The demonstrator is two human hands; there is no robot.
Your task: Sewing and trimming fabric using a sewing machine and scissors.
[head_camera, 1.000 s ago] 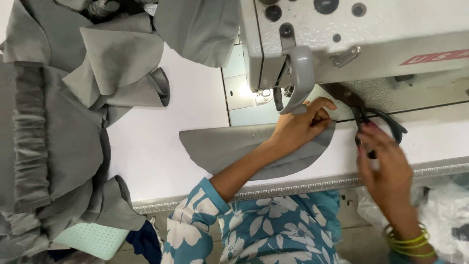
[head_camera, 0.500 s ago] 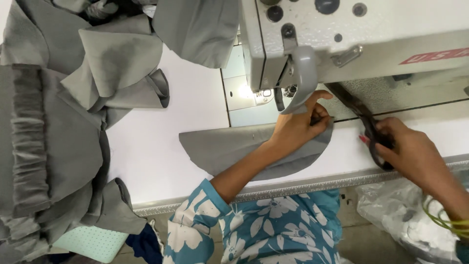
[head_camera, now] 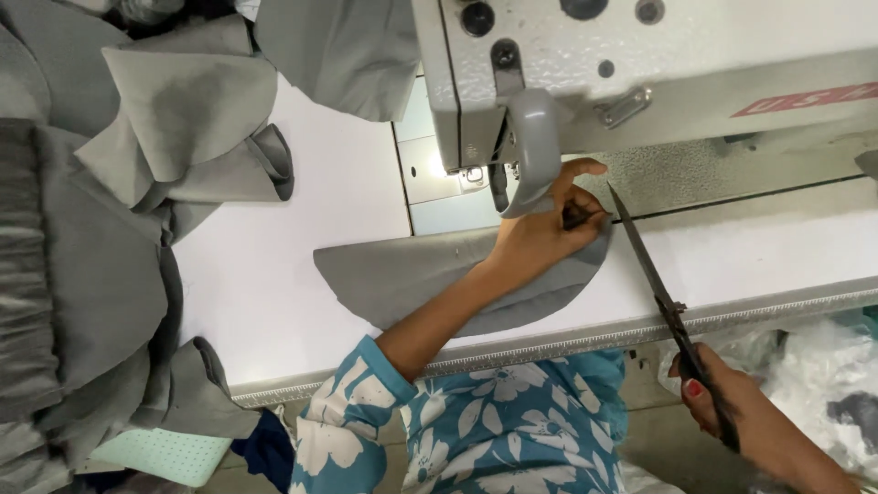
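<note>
Pinching the curved grey fabric piece (head_camera: 430, 274) at its far right end, the left hand (head_camera: 549, 229) sits just under the sewing machine head, beside the grey looped guard (head_camera: 530, 151); fingers are curled shut on the cloth edge, index finger raised against the machine body. The piece lies flat on the white table (head_camera: 274, 302), rounded edge toward the person, straight edge toward the machine, its right part under the hand and forearm. The right hand (head_camera: 732, 407) is below the table's front edge, closed around the handles of long dark scissors (head_camera: 663, 293); blades look shut or nearly so, cannot tell exactly, tip pointing up-left and ending just beside the left hand's fingers. The scissors cross the table's front rim diagonally. White sewing machine (head_camera: 658, 64) fills the top right, lit needle area to the left of the guard. Pile of grey fabric pieces (head_camera: 119, 229) heaped on the left side of the table, well apart from the hands. Blue floral sleeve (head_camera: 476, 421) in the foreground, pale plastic bag (head_camera: 814, 366) low right.
</note>
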